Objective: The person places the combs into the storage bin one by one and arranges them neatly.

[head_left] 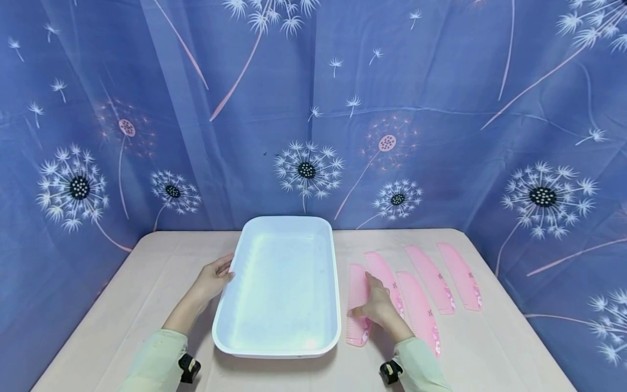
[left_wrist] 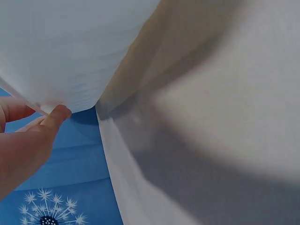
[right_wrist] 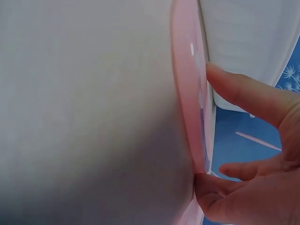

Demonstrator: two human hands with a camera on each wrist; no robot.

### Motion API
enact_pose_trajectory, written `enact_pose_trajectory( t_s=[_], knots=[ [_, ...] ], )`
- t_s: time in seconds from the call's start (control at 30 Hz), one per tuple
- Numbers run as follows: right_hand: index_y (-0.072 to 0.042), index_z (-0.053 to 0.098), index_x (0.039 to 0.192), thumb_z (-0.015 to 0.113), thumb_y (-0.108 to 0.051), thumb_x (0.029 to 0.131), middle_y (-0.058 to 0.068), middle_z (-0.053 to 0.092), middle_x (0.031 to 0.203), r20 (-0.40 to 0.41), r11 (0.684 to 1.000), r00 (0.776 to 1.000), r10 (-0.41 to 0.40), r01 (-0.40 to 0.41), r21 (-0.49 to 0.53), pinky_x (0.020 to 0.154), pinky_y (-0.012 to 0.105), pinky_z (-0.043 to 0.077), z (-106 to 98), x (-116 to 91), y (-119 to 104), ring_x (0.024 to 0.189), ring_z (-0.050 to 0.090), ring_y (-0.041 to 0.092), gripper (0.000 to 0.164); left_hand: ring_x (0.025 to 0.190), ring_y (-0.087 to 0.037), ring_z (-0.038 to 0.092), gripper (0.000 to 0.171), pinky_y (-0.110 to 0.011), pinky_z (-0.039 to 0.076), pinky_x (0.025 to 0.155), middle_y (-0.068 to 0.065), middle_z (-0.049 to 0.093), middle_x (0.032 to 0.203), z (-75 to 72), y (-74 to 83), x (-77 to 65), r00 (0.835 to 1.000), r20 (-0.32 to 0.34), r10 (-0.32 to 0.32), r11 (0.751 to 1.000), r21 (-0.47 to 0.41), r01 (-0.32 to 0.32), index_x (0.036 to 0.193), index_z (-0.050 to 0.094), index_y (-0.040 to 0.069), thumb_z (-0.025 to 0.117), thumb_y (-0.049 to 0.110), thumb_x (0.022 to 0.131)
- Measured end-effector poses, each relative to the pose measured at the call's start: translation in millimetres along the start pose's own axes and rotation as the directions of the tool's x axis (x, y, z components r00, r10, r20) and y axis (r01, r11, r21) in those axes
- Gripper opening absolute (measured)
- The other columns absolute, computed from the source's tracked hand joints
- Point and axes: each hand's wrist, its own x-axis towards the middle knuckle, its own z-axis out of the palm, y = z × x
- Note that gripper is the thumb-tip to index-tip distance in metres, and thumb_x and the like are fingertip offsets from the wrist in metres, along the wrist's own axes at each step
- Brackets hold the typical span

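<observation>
A white plastic tray [head_left: 279, 288] stands on the table, its long side running away from me. My left hand [head_left: 212, 279] holds its left rim, thumb outside; in the left wrist view the thumb [left_wrist: 57, 117] presses the tray wall [left_wrist: 70, 51]. My right hand [head_left: 379, 306] grips the leftmost pink comb [head_left: 357, 288] across its width, thumb at the left edge and fingers at the right. The right wrist view shows that comb [right_wrist: 187, 84] lying flat between the thumb [right_wrist: 248, 91] and the fingers. The hand covers part of it.
More pink combs lie flat to the right: one behind my right hand [head_left: 382, 267], one beside it [head_left: 416, 305], and others farther right [head_left: 431, 277], [head_left: 459, 275]. A pale cloth covers the table [head_left: 504, 348]. Blue dandelion-print curtains [head_left: 343, 109] enclose the back and sides.
</observation>
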Motion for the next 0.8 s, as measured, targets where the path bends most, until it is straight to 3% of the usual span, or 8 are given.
enact_pose_trajectory(
  t_s=[0.37,0.6,0.8],
  knots=[
    [0.006,0.026,0.147,0.091,-0.003,0.051,0.035,0.033,0.141,-0.034,0.998,0.999,0.003,-0.005,-0.066,0.1,0.064,0.041,2.1,-2.7,-4.4,0.119,0.036,0.055,0.116,0.137,-0.041,0.033,0.053,-0.04,0.035,0.112,-0.031,0.033,0.147,1.0,1.6,-1.5,1.0,-0.011,0.009,1.0,-0.007,-0.009,0.145,0.029,-0.009,0.049,-0.001,0.097],
    [0.007,0.025,0.147,0.09,-0.003,0.053,0.037,0.04,0.125,-0.06,0.996,0.998,0.034,-0.039,-0.084,0.093,0.06,0.048,2.2,-4.9,-8.4,0.111,0.041,0.051,0.115,0.136,-0.04,0.034,0.052,-0.04,0.035,0.112,-0.031,0.033,0.147,1.1,0.5,-1.1,1.0,-0.015,0.008,1.0,-0.023,-0.008,0.145,0.03,-0.009,0.049,-0.001,0.096],
    [0.01,0.027,0.144,0.09,-0.003,0.054,0.041,0.045,0.124,-0.045,0.995,0.999,0.025,-0.029,-0.095,0.097,0.059,0.046,0.6,-2.2,-9.7,0.112,0.048,0.053,0.111,0.137,-0.039,0.032,0.053,-0.041,0.035,0.113,-0.029,0.032,0.148,1.9,-1.2,0.7,1.0,-0.016,-0.021,1.0,-0.024,0.02,0.146,0.03,-0.007,0.049,0.001,0.097]
  ],
)
